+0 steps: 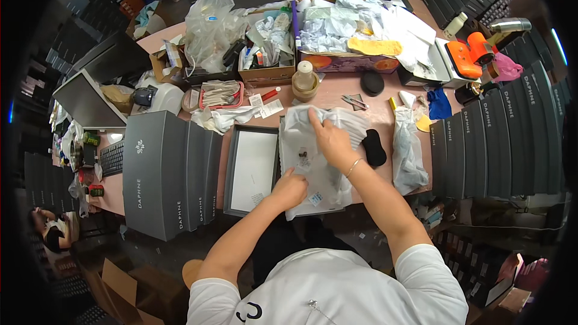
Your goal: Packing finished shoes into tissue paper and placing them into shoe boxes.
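Note:
White wrapping paper [328, 189] lies bunched and creased over an open grey box at the table's near side. A small clear packet with a dark piece [303, 154] and a blue-white label [315, 198] show on it. My left hand [291, 189] is closed at the paper's left edge, its fingers curled against it. Higher up, my right hand [331, 139] lies on the paper with fingers stretched toward the far edge. Whatever the paper covers is hidden. Just left sits a grey box lid [226, 185] with a white inside.
Grey shoeboxes [158, 174] stand in a row at left; more boxes [500, 138] line the right. Behind are a bottle [304, 78], tweezers [355, 102], a red basket [223, 94] and a carton of crumpled paper [337, 61]. A black pouch [374, 148] lies close to my right wrist.

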Tool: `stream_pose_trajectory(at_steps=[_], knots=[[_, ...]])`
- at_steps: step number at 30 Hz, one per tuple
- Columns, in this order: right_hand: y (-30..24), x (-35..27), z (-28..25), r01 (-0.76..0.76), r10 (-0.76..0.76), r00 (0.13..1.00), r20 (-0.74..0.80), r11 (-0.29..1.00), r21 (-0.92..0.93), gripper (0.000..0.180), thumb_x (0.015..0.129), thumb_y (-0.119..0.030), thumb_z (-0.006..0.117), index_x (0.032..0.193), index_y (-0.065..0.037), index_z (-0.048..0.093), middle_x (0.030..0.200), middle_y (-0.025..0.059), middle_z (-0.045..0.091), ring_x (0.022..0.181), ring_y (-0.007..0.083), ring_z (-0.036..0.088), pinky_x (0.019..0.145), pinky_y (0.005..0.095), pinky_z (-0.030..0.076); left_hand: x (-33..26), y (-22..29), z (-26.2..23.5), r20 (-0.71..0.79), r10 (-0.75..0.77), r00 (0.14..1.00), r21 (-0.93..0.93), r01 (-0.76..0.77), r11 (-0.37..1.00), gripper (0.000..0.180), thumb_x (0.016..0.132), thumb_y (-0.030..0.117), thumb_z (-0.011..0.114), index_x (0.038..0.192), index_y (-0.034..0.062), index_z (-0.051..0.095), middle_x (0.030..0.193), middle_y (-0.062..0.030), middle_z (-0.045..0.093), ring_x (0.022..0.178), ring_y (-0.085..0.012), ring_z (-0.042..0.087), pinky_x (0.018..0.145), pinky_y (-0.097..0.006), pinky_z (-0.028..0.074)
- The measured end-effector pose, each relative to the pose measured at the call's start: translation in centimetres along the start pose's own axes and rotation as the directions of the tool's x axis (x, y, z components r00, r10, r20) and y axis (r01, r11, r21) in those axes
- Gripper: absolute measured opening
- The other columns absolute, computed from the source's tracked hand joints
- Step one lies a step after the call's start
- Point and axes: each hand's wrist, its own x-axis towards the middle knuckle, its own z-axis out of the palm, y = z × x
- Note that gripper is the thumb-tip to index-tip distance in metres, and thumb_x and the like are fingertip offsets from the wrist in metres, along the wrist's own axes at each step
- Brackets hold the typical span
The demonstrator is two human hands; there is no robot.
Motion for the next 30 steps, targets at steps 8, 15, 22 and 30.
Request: stream_pose_trajectory(at_steps=[8,15,22,30], knots=[[0.9,-4.3,-8.5,-0.071,0.278,0.953,-0.122,0.596,0.8,0.039,0.088,-0.011,0.056,0.125,-0.003,0.051,0.076,0.0113,0.061,0.07,0.0156,0.06,0.064,0.0328,0.047,-1.2,7.1,-4.9,0.046,-0.369,0.928,-0.827,-0.171,-0.535,0.054,0.093,0.042,0.054,0.128,0.0011,0.049,0.128,-0.0132,0.053,0.108,-0.0232,0.058,0.09,-0.036,0.048],[-1.9,-11.4,-5.3,0.045,0.102,0.989,-0.11,0.502,0.864,0.049,0.082,-0.021,0.07,0.125,-0.002,0.054,0.106,0.0149,0.062,0.09,0.0236,0.061,0.076,0.0322,0.049,-2.6,7.3,-2.2,0.122,-0.349,0.929,-0.692,-0.173,-0.701,0.054,0.09,0.042,0.057,0.126,0.0024,0.048,0.113,-0.0126,0.06,0.1,-0.0242,0.061,0.087,-0.038,0.051],[-4.1,-13.4,-5.4,0.049,-0.166,0.984,0.065,0.604,0.796,0.033,0.079,-0.013,0.069,0.109,-0.004,0.058,0.089,0.013,0.062,0.079,0.0271,0.061,0.07,0.0346,0.049,-5.6,8.6,-3.5,0.081,-0.425,0.901,-0.867,-0.147,-0.477,0.048,0.093,0.041,0.055,0.122,0.0039,0.05,0.11,-0.009,0.061,0.093,-0.0175,0.063,0.08,-0.033,0.053],[-3.4,-10.4,-2.4,0.301,-0.053,0.921,-0.386,0.726,0.618,0.01,0.08,-0.005,0.066,0.085,-0.002,0.059,0.079,0.013,0.06,0.071,0.0314,0.06,0.063,0.0362,0.048,-6.8,8.1,-3.8,0.143,-0.464,0.874,-0.784,-0.186,-0.593,0.046,0.097,0.041,0.047,0.123,0.0038,0.053,0.112,-0.0107,0.062,0.097,-0.021,0.063,0.084,-0.035,0.052]])
